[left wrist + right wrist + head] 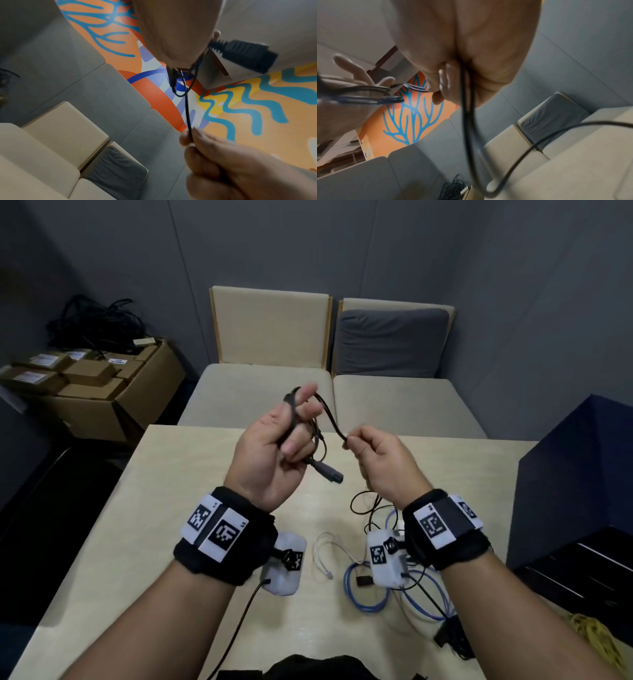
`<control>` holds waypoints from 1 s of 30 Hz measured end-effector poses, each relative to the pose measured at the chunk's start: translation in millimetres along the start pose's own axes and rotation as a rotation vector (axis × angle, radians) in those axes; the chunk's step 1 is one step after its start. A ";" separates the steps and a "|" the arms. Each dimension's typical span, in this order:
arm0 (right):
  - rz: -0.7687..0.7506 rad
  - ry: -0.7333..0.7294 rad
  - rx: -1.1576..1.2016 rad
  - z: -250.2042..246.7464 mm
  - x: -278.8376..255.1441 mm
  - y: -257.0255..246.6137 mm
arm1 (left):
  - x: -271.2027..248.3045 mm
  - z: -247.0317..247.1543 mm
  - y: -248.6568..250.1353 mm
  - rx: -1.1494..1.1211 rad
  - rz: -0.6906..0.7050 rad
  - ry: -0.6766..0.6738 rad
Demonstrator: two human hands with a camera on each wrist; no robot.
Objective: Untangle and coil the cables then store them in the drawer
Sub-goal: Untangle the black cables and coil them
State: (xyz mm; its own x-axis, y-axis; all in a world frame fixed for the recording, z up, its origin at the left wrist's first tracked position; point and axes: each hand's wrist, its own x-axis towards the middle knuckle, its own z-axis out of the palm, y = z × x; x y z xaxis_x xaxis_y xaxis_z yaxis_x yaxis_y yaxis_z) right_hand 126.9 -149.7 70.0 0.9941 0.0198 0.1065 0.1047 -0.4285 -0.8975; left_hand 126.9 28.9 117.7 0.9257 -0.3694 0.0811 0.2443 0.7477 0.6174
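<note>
Both hands are raised above the pale table [171, 508]. My left hand [296, 422] holds several loops of a black cable [329, 412] wound round its fingers, and the cable's plug [330, 475] hangs below the palm. My right hand [356, 444] pinches the same cable a short way to the right, keeping that span taut. From the right hand the cable drops to the table [363, 503]. The left wrist view shows the cable [187, 108] running from my left palm to the right hand [214, 162]. In the right wrist view the cable [467, 121] passes through the curled fingers.
A white cable [325, 553], a blue cable [363, 597] and a black connector [363, 580] lie tangled on the table under my right wrist. Yellow cable [596, 638] lies at the right edge. A dark blue drawer unit [582, 474] stands right. Cardboard boxes [113, 392] sit left.
</note>
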 end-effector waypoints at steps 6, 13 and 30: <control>0.018 -0.111 -0.085 20.0 -35.6 12.9 | 12.8 -18.5 8.1 -0.195 0.085 0.179; 0.019 -0.254 -0.186 18.8 -54.4 3.7 | 19.8 -34.4 2.0 0.165 0.268 0.334; -0.238 0.226 0.100 -73.5 -18.2 -63.1 | 5.0 -39.7 4.0 1.297 -0.160 -0.220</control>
State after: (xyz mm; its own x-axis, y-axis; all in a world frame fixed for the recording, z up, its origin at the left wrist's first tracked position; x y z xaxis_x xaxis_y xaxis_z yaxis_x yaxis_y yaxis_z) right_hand 100.2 -189.4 156.2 0.9114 -0.0965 0.4001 0.3464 -0.3449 -0.8724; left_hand 143.9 52.0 89.5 0.8167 -0.5769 -0.0140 -0.2191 -0.3324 0.9173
